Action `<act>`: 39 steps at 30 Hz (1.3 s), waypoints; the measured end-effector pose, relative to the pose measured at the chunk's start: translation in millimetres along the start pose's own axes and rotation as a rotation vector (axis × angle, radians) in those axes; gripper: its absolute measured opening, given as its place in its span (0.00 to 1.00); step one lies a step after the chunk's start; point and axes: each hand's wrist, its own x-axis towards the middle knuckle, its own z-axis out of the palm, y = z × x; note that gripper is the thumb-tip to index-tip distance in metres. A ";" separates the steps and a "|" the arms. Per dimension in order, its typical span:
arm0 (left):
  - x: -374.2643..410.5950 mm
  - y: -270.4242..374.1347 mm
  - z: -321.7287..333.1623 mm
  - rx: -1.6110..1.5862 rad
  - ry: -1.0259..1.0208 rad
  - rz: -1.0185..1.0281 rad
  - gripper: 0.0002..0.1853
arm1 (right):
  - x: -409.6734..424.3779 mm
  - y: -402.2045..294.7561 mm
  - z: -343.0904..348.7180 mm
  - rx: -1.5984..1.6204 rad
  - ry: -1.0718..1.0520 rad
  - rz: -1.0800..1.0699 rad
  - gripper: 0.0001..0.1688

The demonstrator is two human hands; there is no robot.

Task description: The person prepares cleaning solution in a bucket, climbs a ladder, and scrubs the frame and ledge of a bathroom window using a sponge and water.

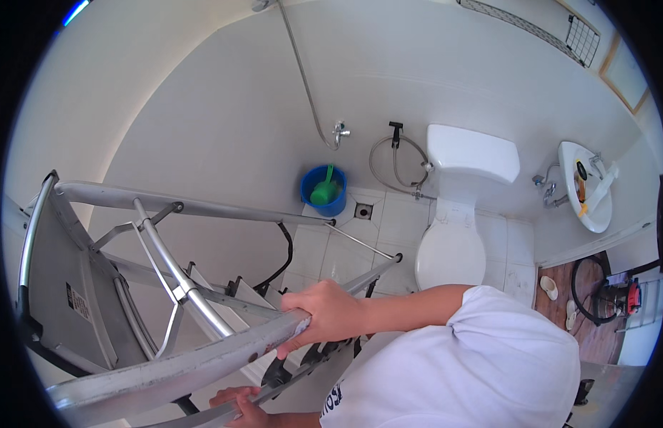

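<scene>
An aluminium folding stepladder (149,369) stands spread in front of me on the left side of the bathroom. My right hand (331,315) is wrapped around its nearer tubular leg, thumb below. Lower down, my left hand (240,406) grips another rail at the bottom of the view. The ladder's grey top plate (69,278), bearing a printed label, is at far left. Between the rails are a metal cross brace (179,291) and steps, partly hidden by the rails and my right arm. Two thin feet rest on the white tiles near the floor drain (363,211).
A white toilet (450,257) stands close to the ladder feet. A blue bucket (339,206) holds a green dipper (323,192). Brushes lie in the wall sink (599,214). Beyond the doorway are slippers (549,288) and a vacuum cleaner (610,299) on wood flooring. A shower hose (305,80) hangs down the wall.
</scene>
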 end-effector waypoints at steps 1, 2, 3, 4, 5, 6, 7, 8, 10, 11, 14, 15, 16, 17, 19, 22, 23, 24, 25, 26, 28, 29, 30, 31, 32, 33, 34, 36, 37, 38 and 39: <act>-0.7 -0.7 -2.5 0.008 -0.002 0.023 0.23 | -2.9 -3.4 -5.5 -0.013 0.006 -0.002 0.37; -1.4 -3.2 -7.6 0.015 -0.005 0.044 0.23 | -5.7 -7.9 -12.6 -0.026 0.011 -0.003 0.37; -3.6 -1.3 -11.8 0.030 -0.008 0.061 0.23 | -10.5 -13.5 -18.3 -0.033 0.013 0.002 0.36; -6.0 -0.2 -13.3 -0.013 0.000 0.051 0.23 | -15.2 -18.0 -22.9 -0.041 0.021 0.009 0.36; -8.3 1.0 -13.4 -0.056 0.008 0.040 0.23 | -20.1 -22.1 -27.3 -0.049 0.029 0.018 0.36; -6.0 5.2 -13.8 -0.102 0.018 0.044 0.22 | -21.8 -28.2 -32.1 -0.057 0.044 0.012 0.36; -7.0 3.7 -18.4 -0.112 -0.016 0.042 0.22 | -25.0 -32.0 -36.0 -0.102 0.084 -0.029 0.36; -9.4 1.5 -22.1 -0.121 -0.051 0.039 0.21 | -28.8 -33.4 -39.3 -0.148 0.123 -0.070 0.36; -17.5 3.8 -26.1 -0.154 -0.053 0.006 0.20 | -37.2 -35.1 -42.5 -0.183 0.193 -0.117 0.35; -23.0 8.8 -23.0 -0.176 -0.019 -0.027 0.18 | -42.1 -32.3 -40.1 -0.173 0.219 -0.122 0.35; -34.5 26.0 -21.7 -0.247 -0.059 -0.045 0.17 | -56.4 -33.1 -42.6 -0.181 0.264 -0.119 0.34; -40.5 32.5 -21.2 -0.273 -0.094 -0.044 0.17 | -62.9 -34.9 -48.2 -0.196 0.269 -0.112 0.34; -46.4 39.0 -20.6 -0.280 -0.123 -0.035 0.17 | -70.1 -36.0 -53.3 -0.185 0.278 -0.103 0.33; -53.7 44.1 -21.1 -0.255 -0.144 -0.045 0.16 | -77.8 -36.7 -58.6 -0.174 0.288 -0.095 0.33; -67.1 60.0 -19.2 -0.215 -0.183 -0.055 0.13 | -92.7 -41.8 -70.8 -0.177 0.333 -0.113 0.32; -84.9 83.8 -16.6 -0.192 -0.214 -0.027 0.08 | -111.8 -49.4 -85.1 -0.207 0.397 -0.146 0.29; -89.1 89.8 -16.3 -0.175 -0.217 -0.025 0.07 | -117.4 -52.3 -89.5 -0.214 0.389 -0.136 0.28; -92.1 93.7 -15.3 -0.171 -0.224 -0.017 0.07 | -121.5 -52.5 -92.5 -0.217 0.386 -0.121 0.27; -94.6 96.8 -14.6 -0.167 -0.231 -0.008 0.07 | -123.3 -53.3 -95.3 -0.234 0.405 -0.131 0.28; -96.3 99.5 -13.5 -0.164 -0.238 0.001 0.07 | -123.8 -54.2 -98.5 -0.251 0.424 -0.142 0.29; -101.6 99.6 -15.9 -0.165 -0.242 0.014 0.09 | -127.7 -53.1 -100.3 -0.272 0.447 -0.144 0.31; -102.9 101.3 -16.8 -0.165 -0.243 0.021 0.10 | -128.1 -52.2 -102.1 -0.280 0.450 -0.139 0.30; -106.1 105.5 -15.2 -0.174 -0.226 -0.017 0.09 | -128.2 -51.6 -105.1 -0.291 0.445 -0.132 0.30; -108.7 110.4 -12.0 -0.182 -0.208 -0.055 0.09 | -128.4 -51.6 -108.9 -0.293 0.447 -0.124 0.29; -110.5 114.2 -10.5 -0.191 -0.188 -0.093 0.09 | -129.1 -51.7 -114.0 -0.294 0.449 -0.118 0.28; -111.5 115.8 -10.7 -0.161 -0.213 -0.085 0.09 | -128.3 -54.1 -120.1 -0.294 0.444 -0.114 0.27; -112.1 115.1 -10.1 -0.131 -0.235 -0.077 0.09 | -127.9 -57.2 -127.6 -0.282 0.446 -0.101 0.27; -113.7 110.5 -10.9 -0.072 -0.276 0.003 0.09 | -127.9 -62.4 -142.7 -0.250 0.436 -0.077 0.27; -112.6 107.4 -11.8 -0.046 -0.300 0.075 0.08 | -129.1 -62.7 -149.6 -0.256 0.444 -0.068 0.27; -111.4 107.6 -13.4 -0.018 -0.323 0.146 0.08 | -130.6 -61.9 -157.2 -0.262 0.450 -0.060 0.27; -117.1 113.7 -11.5 -0.019 -0.284 0.086 0.07 | -135.4 -58.8 -160.6 -0.269 0.447 -0.046 0.27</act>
